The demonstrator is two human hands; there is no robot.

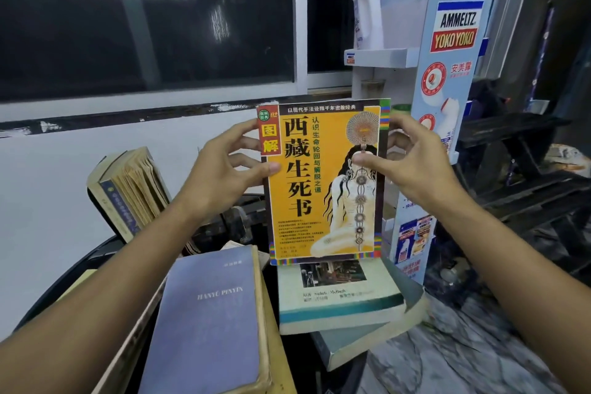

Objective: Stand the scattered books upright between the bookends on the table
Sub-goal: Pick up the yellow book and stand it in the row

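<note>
Left hand [220, 169] and right hand [412, 163] are pinching the yellow book [319, 201] upright by its side edges. Teal-banded book [339, 301] is lying flat below.

You've got 2 hands in shot: left hand [220, 169] at 9 o'clock of centre, right hand [412, 160] at 3. Books, 5 sure: 1 yellow book [323, 182] centre, 1 blue book [208, 323] at 7, 1 teal-band book [339, 301] at 5 w/ 1 grey book [377, 345] under it, 1 old fanned book [137, 182] at 9, poss. 2 vols, can't tell. 1 white bottle [367, 9] at 1. 1 display stand [447, 73] at 2.
</note>
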